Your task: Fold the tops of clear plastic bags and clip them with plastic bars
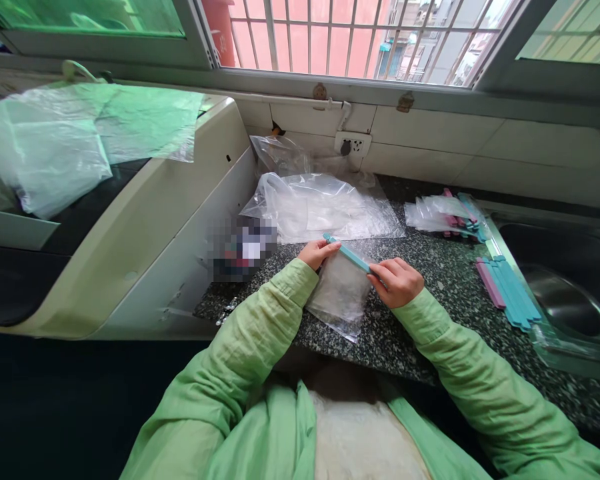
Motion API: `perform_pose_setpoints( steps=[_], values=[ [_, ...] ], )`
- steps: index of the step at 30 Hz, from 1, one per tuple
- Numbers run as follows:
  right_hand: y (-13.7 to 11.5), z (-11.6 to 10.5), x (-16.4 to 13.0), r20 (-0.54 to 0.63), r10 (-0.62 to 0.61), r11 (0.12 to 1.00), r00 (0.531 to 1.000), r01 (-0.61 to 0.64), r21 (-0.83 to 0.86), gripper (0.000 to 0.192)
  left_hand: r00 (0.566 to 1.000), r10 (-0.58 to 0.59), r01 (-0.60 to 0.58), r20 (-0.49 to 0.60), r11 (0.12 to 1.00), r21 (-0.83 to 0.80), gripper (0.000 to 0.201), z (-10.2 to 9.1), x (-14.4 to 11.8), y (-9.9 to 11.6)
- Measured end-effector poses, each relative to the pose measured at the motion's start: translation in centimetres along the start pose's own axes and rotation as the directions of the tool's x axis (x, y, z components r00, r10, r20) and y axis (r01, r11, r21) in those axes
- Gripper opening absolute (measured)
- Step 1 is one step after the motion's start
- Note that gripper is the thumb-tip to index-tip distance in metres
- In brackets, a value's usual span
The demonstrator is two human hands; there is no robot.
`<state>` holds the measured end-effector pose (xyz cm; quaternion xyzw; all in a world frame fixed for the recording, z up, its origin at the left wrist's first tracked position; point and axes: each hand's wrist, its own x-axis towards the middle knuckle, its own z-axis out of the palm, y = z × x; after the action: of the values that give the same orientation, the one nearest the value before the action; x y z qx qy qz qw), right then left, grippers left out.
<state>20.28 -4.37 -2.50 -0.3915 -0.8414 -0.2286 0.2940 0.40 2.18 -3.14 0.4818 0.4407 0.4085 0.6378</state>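
Both my hands hold a narrow teal bag sealing clip (351,255) that slants down to the right above the counter. The fingers of my left hand (319,253) pinch its upper left end. At the lower right end, my right hand (398,281) is closed on it. Below the clip hangs or lies a small clear plastic bag (341,297); whether its top edge is caught in the clip I cannot tell. To the right, several teal clips (514,293) and pink clips (491,283) lie side by side by the sink.
A large clear bag (325,207) of thin plastic sits behind my hands. Small bags (435,212) with clips lie back right, near the metal sink (563,300). A blurred-out item (243,248) stands left, beside a cream machine (205,207). The speckled counter (395,353) ends before me.
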Motion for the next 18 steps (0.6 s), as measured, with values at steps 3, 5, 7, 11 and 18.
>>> perform_pose_setpoints(
  steps=[3,5,7,11,18],
  values=[
    [0.0,0.1,0.0,0.009,-0.001,1.000,1.000,0.001,-0.001,0.016,0.999,0.025,-0.024,-0.030,0.999,0.037,0.045,-0.1,0.1,-0.1],
    [-0.1,0.1,0.0,0.015,0.000,1.000,1.000,0.000,0.000,0.016,0.999,0.036,-0.035,-0.033,0.999,0.041,0.046,-0.2,0.2,-0.2],
    [-0.2,0.2,0.0,0.015,-0.002,1.000,1.000,0.002,0.001,0.017,0.999,0.042,-0.041,-0.034,0.999,0.036,0.046,-0.2,0.3,-0.2],
    [-0.6,0.1,-0.2,0.035,0.007,1.000,0.999,-0.007,0.017,0.018,0.998,0.054,-0.053,-0.037,0.998,0.045,0.047,-0.3,0.3,-0.2],
    [-0.2,-0.8,1.7,0.149,0.315,0.889,0.937,-0.346,0.300,0.027,0.996,0.068,-0.076,0.059,0.988,0.134,0.050,0.1,-0.5,0.8]
  ],
)
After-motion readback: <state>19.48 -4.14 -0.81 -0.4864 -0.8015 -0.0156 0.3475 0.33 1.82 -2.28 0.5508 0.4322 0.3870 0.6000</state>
